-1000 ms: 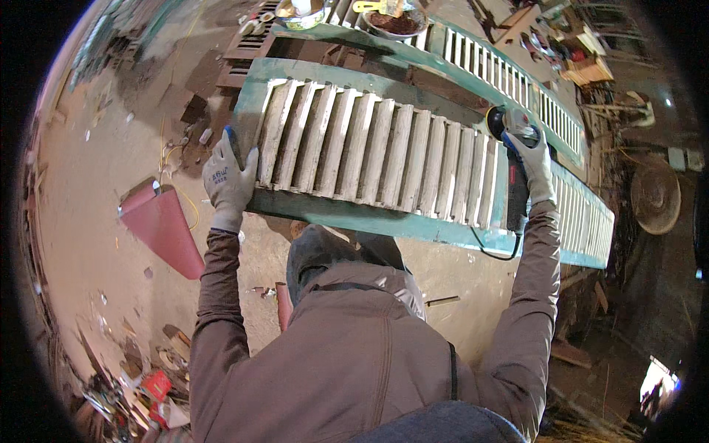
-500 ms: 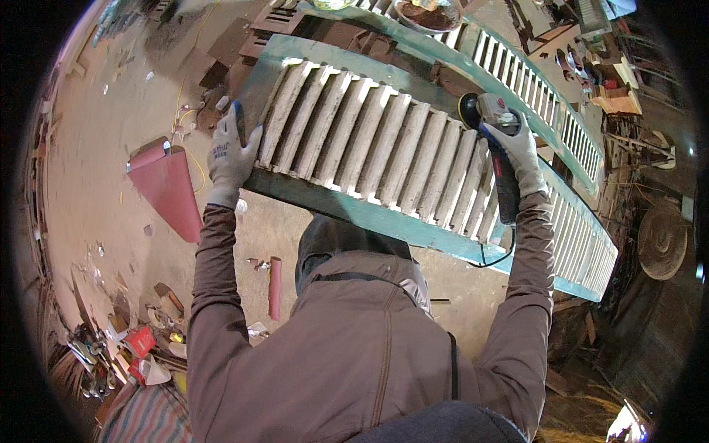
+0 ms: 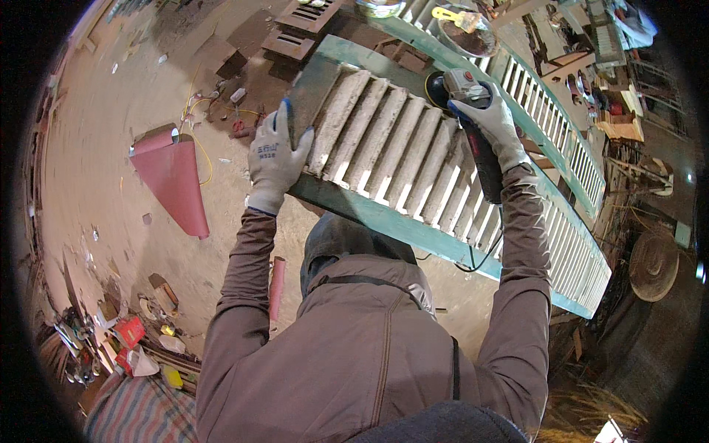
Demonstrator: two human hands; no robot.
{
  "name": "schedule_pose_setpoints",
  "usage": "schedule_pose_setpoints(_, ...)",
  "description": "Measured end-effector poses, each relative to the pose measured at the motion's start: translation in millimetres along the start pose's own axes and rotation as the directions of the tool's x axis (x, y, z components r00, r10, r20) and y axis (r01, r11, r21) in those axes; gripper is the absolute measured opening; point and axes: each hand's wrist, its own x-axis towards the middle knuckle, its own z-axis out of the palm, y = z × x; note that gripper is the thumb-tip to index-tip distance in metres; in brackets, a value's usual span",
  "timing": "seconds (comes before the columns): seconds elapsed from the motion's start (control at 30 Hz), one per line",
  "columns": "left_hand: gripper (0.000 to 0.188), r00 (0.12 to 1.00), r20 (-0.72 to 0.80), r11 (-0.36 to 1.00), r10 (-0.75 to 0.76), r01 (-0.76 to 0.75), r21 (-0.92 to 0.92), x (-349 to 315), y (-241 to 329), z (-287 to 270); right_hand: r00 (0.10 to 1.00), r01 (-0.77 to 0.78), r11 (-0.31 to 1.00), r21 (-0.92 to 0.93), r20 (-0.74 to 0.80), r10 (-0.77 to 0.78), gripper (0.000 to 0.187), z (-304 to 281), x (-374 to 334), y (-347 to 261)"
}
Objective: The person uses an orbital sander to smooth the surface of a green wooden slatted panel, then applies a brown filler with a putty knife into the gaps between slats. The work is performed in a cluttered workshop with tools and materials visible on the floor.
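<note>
Leftmost of the things by you, a red sheet (image 3: 173, 184) lay part-curled on the floor (image 3: 96, 177), well apart from your hands. Your left hand (image 3: 275, 159) was at the left end of the shutter (image 3: 417, 159), which stretched before you and away to the right. Its thumb and fingers were spread against the frame there, with nothing pinched between them; you could not tell how hard they pressed. That hand had kept its place on the end. The change was in the sander (image 3: 484, 171): a second earlier its disc (image 3: 436, 90) was well over to the right along the slats (image 3: 380, 140), and now it stood by the far rail, much nearer your left hand. This put the work, as far as could be judged, at the left half of this slatted section, with less room between your hands. Whether the disc touched the wood could not be made out. Your right hand (image 3: 498, 133) had its fingers wrapped around the sander's body, which slanted across the slats. Beyond the far rail ran a second shutter (image 3: 513, 77), with a bowl (image 3: 480, 52) of dark stuff and a putty knife (image 3: 465, 21) at its upper left part. Farthest right, well apart from you, was a round basket (image 3: 654, 266).
</note>
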Motion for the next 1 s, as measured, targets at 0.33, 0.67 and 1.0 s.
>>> schedule_pose_setpoints(0.33, 0.079, 0.991, 0.114, 0.997, -0.071, 0.069, 0.023, 2, 4, -11, 0.994, 0.067, 0.988, -0.138, 0.095, -0.055, 0.117, 54, 50, -77)
schedule_pose_setpoints(0.67, 0.077, 0.998, 0.061, 1.0, -0.014, 0.013, 0.015, 0, 2, -10, 0.962, 0.232, 0.967, -0.109, 0.172, -0.211, 0.122, 99, 84, -118)
schedule_pose_setpoints(1.0, 0.077, 0.999, 0.042, 1.0, -0.01, 0.008, 0.03, 1, 5, -9, 0.992, 0.104, 0.974, -0.201, 0.09, -0.087, 0.126, 48, 44, -65)
